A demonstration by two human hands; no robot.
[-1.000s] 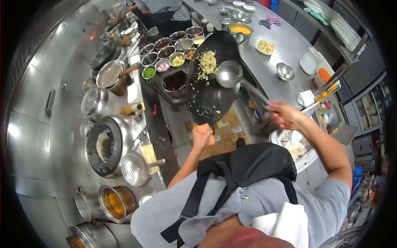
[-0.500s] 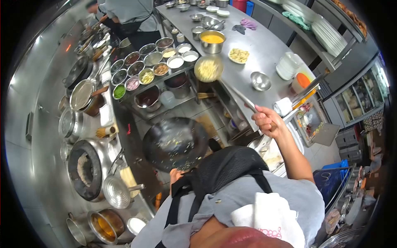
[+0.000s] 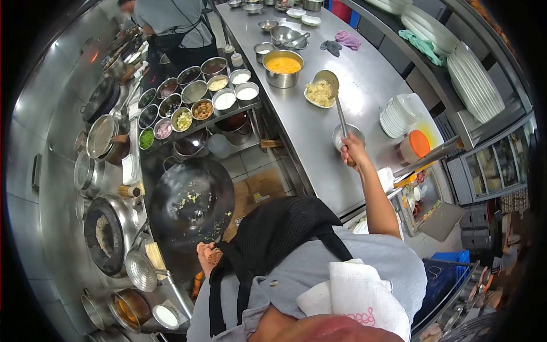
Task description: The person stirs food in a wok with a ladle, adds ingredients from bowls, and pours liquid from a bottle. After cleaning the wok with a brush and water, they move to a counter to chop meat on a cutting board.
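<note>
My right hand is closed around the handle of a long ladle. The ladle's bowl is tilted over a white plate heaped with pale yellow food that looks like fried rice. My left hand is closed at the near edge of a black wok, which is tipped toward me with scattered yellow and pale bits inside. My fingers partly hide the grip there, and something brown shows in them.
A metal bowl sits under the ladle's handle. Near the plate stands a pot of orange-yellow liquid. Seasoning tins line the left rack. Stacked plates and an orange-topped tub are at right. A person stands far left.
The ladle has moved right, from beside the counter edge to over the plate, and the heap of food there has grown. The wok sits further left in view.
</note>
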